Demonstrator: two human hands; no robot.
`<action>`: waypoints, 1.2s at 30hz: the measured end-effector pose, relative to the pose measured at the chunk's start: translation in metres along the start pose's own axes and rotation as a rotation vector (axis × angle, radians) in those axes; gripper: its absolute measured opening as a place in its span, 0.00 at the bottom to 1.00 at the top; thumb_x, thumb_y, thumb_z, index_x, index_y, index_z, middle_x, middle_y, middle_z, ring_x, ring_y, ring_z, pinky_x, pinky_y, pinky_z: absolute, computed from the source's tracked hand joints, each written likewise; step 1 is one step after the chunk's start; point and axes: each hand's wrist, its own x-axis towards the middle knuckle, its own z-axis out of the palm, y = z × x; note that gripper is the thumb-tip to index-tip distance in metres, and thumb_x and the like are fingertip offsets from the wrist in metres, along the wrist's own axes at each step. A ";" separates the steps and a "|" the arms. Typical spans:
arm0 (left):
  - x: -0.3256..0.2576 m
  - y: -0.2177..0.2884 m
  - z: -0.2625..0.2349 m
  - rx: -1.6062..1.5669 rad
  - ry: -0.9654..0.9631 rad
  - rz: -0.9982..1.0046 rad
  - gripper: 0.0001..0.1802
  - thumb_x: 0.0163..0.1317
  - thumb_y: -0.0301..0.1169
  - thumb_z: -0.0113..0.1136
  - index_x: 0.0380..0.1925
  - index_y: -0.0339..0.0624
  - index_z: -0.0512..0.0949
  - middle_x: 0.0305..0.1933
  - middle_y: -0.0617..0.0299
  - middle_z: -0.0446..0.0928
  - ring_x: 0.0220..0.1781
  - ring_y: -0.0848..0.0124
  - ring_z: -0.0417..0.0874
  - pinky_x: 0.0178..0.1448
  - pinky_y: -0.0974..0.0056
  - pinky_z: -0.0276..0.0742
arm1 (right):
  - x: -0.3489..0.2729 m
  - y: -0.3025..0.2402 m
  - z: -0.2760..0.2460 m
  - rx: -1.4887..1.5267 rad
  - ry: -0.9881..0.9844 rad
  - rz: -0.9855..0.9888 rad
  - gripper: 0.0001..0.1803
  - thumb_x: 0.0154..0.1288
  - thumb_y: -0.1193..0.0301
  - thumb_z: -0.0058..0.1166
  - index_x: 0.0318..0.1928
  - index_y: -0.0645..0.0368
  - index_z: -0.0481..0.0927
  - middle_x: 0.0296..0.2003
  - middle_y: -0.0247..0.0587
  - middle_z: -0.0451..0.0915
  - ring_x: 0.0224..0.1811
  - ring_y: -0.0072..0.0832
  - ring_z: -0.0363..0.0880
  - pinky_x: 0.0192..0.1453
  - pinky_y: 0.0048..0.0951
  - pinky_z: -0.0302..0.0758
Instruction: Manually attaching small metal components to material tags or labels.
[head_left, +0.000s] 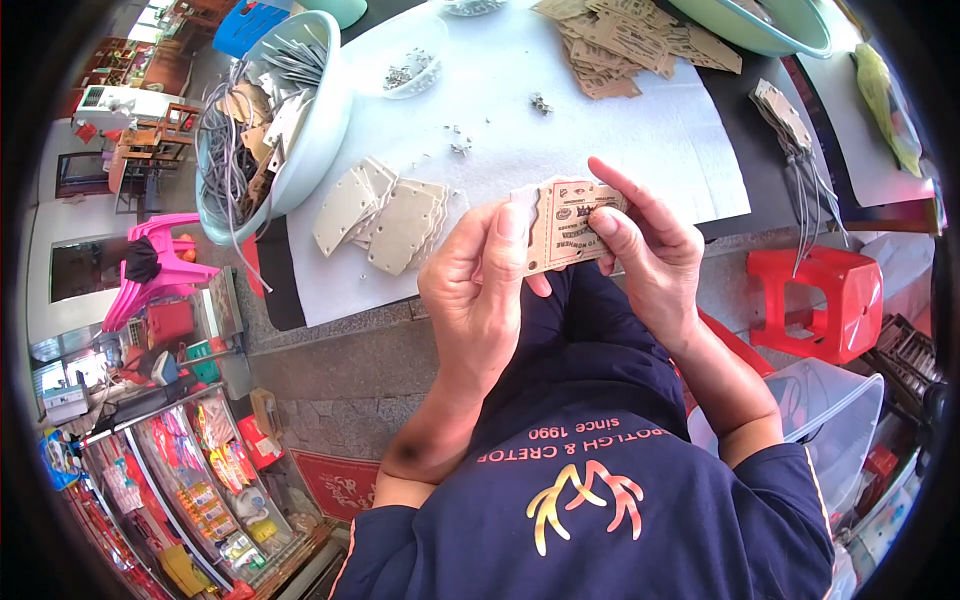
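Observation:
Both my hands are raised over the near edge of the table, with a brown printed cardboard tag (572, 228) between them. My left hand (472, 270) pinches the tag's left end, thumb upright along it. My right hand (655, 245) grips the right end with its thumb pressed on the printed face and the index finger stretched out above. A pale scalloped edge shows behind the tag, perhaps a second one. To the left lie loose tags (405, 225), plain side up. Small metal fasteners (460, 147) are scattered beyond my hands, with another little heap (541, 103) farther right.
A light-blue basin (335, 120) of tags and grey cords stands at the left. Behind are a clear dish (425, 75) of fasteners and a pile of brown tags (625, 45). Corded tags (785, 118) hang off the right edge above a red stool (845, 300).

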 end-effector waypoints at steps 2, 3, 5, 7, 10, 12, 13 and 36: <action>0.000 -0.001 0.000 0.014 -0.003 0.000 0.15 0.74 0.32 0.47 0.42 0.30 0.78 0.31 0.60 0.81 0.24 0.81 0.75 0.26 0.76 0.71 | -0.001 0.000 0.000 -0.037 0.014 -0.001 0.22 0.67 0.76 0.57 0.61 0.61 0.74 0.29 0.24 0.75 0.25 0.08 0.65 0.28 0.12 0.64; 0.000 -0.002 0.000 0.028 -0.004 0.002 0.15 0.74 0.32 0.47 0.42 0.30 0.78 0.31 0.60 0.81 0.24 0.81 0.76 0.26 0.76 0.72 | -0.001 -0.001 0.000 -0.037 0.016 -0.001 0.22 0.67 0.76 0.57 0.61 0.61 0.74 0.29 0.24 0.75 0.25 0.08 0.65 0.28 0.12 0.64; 0.000 -0.002 0.001 0.044 0.005 0.004 0.15 0.74 0.32 0.47 0.43 0.30 0.78 0.31 0.60 0.81 0.24 0.81 0.76 0.26 0.76 0.71 | -0.001 -0.003 0.003 -0.033 0.055 0.034 0.21 0.67 0.76 0.58 0.60 0.62 0.75 0.27 0.22 0.73 0.24 0.08 0.63 0.27 0.12 0.62; 0.000 -0.004 0.001 0.059 0.012 0.005 0.14 0.74 0.32 0.47 0.43 0.30 0.78 0.31 0.60 0.81 0.24 0.81 0.75 0.25 0.76 0.71 | -0.002 -0.008 0.003 -0.064 0.049 0.049 0.21 0.67 0.77 0.57 0.60 0.63 0.74 0.30 0.24 0.74 0.26 0.08 0.66 0.30 0.12 0.65; 0.000 -0.007 0.000 0.060 0.009 -0.002 0.14 0.74 0.32 0.46 0.44 0.30 0.77 0.32 0.59 0.81 0.24 0.81 0.76 0.25 0.76 0.71 | -0.001 -0.009 0.006 -0.059 0.039 0.035 0.21 0.66 0.79 0.57 0.60 0.64 0.74 0.35 0.28 0.77 0.33 0.11 0.72 0.37 0.14 0.71; 0.002 -0.007 0.002 0.027 0.033 -0.010 0.14 0.74 0.32 0.46 0.44 0.31 0.76 0.32 0.59 0.80 0.25 0.81 0.76 0.26 0.76 0.70 | 0.000 -0.008 0.007 -0.024 0.035 0.007 0.21 0.66 0.79 0.57 0.60 0.65 0.74 0.39 0.31 0.78 0.38 0.12 0.75 0.42 0.15 0.74; 0.002 -0.007 0.002 0.026 0.030 -0.010 0.14 0.74 0.32 0.46 0.44 0.31 0.76 0.32 0.59 0.80 0.25 0.81 0.76 0.26 0.76 0.70 | -0.001 -0.009 0.007 -0.022 0.029 0.002 0.21 0.66 0.80 0.57 0.59 0.66 0.73 0.42 0.33 0.78 0.42 0.14 0.75 0.46 0.16 0.74; 0.000 -0.001 0.002 -0.018 0.025 -0.069 0.10 0.67 0.29 0.60 0.43 0.34 0.78 0.29 0.66 0.79 0.24 0.84 0.75 0.25 0.79 0.66 | -0.005 -0.014 0.004 -0.092 -0.014 -0.169 0.18 0.65 0.80 0.58 0.55 0.67 0.75 0.41 0.34 0.79 0.42 0.15 0.78 0.44 0.17 0.77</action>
